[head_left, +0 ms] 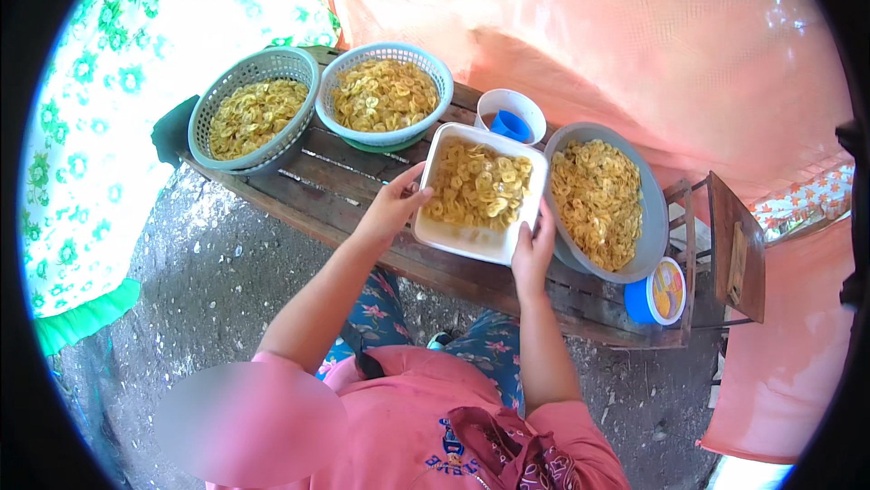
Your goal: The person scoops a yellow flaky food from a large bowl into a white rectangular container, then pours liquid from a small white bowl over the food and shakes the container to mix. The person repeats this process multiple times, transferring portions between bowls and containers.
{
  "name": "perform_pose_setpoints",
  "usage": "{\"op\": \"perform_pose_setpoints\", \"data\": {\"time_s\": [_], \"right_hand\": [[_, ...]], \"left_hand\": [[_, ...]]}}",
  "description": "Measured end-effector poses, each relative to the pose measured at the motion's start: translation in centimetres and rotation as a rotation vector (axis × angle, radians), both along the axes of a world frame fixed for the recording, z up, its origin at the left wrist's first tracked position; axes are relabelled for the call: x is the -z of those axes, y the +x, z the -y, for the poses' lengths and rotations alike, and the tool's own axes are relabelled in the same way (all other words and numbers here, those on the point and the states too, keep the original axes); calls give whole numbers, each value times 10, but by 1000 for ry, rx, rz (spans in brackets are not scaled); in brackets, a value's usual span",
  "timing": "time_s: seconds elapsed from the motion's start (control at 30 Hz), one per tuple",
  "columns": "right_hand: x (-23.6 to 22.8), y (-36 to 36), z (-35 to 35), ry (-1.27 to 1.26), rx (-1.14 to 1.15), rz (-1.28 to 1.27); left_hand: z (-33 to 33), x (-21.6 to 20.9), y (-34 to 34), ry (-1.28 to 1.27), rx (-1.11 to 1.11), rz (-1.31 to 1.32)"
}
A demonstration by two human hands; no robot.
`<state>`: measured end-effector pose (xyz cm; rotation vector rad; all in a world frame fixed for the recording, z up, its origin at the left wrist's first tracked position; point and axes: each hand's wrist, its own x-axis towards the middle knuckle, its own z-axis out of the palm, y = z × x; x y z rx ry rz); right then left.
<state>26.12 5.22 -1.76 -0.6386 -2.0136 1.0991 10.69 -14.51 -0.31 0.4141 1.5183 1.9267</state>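
Observation:
A white square tub (468,249) of thin yellow banana chips (480,184) is held up over the slatted wooden bench, tilted a little toward me. My left hand (396,203) grips its left side, thumb on the rim. On the lower right corner, my right hand (535,250) is closed round the wall, thumb on the edge. Just right of the tub sits a large grey basin (654,218) heaped with more chips. Behind the tub's upper edge stands a white bucket (535,107) with a blue scoop or cup (510,126) in it.
Two pale baskets, a grey-blue one (204,141) and a light blue one (441,82), hold chips on the left of the wooden bench (317,209). A blue tub with a white-rimmed lid (641,301) lies at the right end. A wooden chair (739,254) stands beyond it. Cloth sheets hang around.

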Motion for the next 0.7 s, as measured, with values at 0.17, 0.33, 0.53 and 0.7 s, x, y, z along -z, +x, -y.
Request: {"op": "perform_pose_setpoints", "data": {"time_s": [0.17, 0.33, 0.53, 0.7], "right_hand": [[-1, 3, 1, 134, -41, -259], [-4, 5, 5, -258, -41, 34], [1, 8, 8, -234, -25, 199], [9, 7, 7, 281, -19, -307]], "left_hand": [[-1, 0, 1, 9, -27, 1], [0, 0, 4, 36, -19, 129], [2, 5, 2, 33, 17, 112], [1, 11, 2, 47, -47, 21]]}}
